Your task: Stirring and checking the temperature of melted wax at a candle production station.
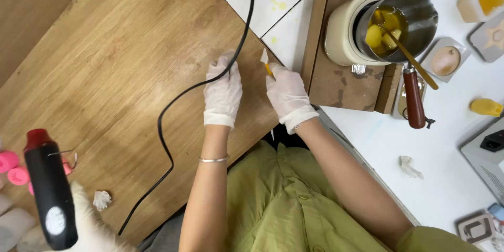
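My left hand [223, 90], in a white glove, lies flat on the wooden table [121, 58] with its fingers apart, right beside the black cable [181, 94]. My right hand [287, 94], also gloved, is closed around a small orange-handled tool [268, 67] whose tip touches the table's right edge. Just right of that hand a wooden tray [341, 84] carries a cream electric heater [341, 29]. On the heater sits a steel pot [412, 21] of yellow liquid with yellow lumps and a stirring stick.
A black heat gun [50, 189] stands at the lower left beside pink pieces [13, 168]. The white table [399, 142] holds moulds [446, 60], a yellow piece [485, 107], crumpled paper scraps [408, 165] and a grey device [485, 152].
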